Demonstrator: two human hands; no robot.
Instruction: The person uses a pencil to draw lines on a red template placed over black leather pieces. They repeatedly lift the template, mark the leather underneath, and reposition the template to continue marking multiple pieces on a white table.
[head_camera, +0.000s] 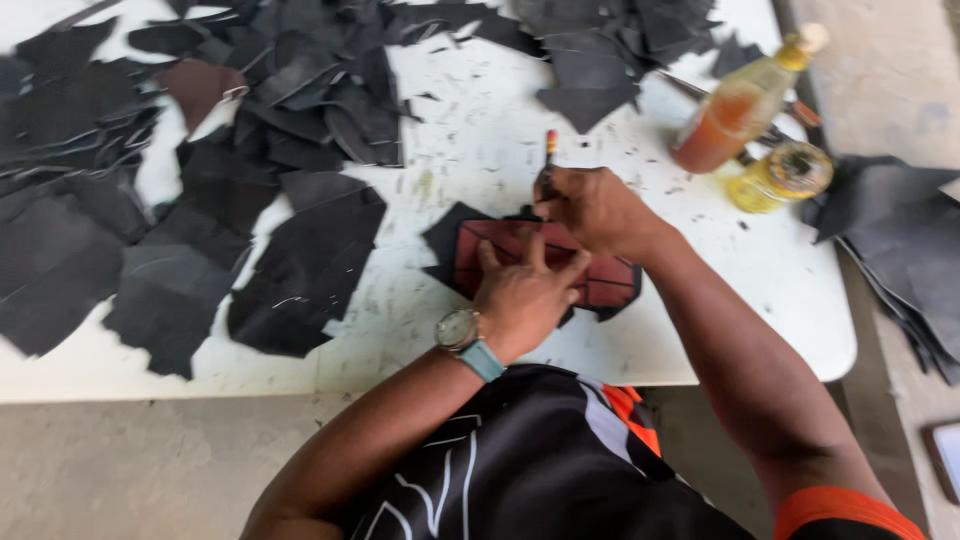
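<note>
**Marking a panel against a template**

Heaping along the worktop's (480, 150) far-left edge are dark cut pieces (180, 200) — many already cut, by the look of it. Near the front edge, the left hand (525, 290) lies flat, fingers spread, pressing a reddish template (600, 280) onto a dark piece (450, 235). The right hand (595, 205) is clenched around a pencil (549, 150) — the outline seems unfinished. Two bottles (740, 105) sit at the right corner.
</note>
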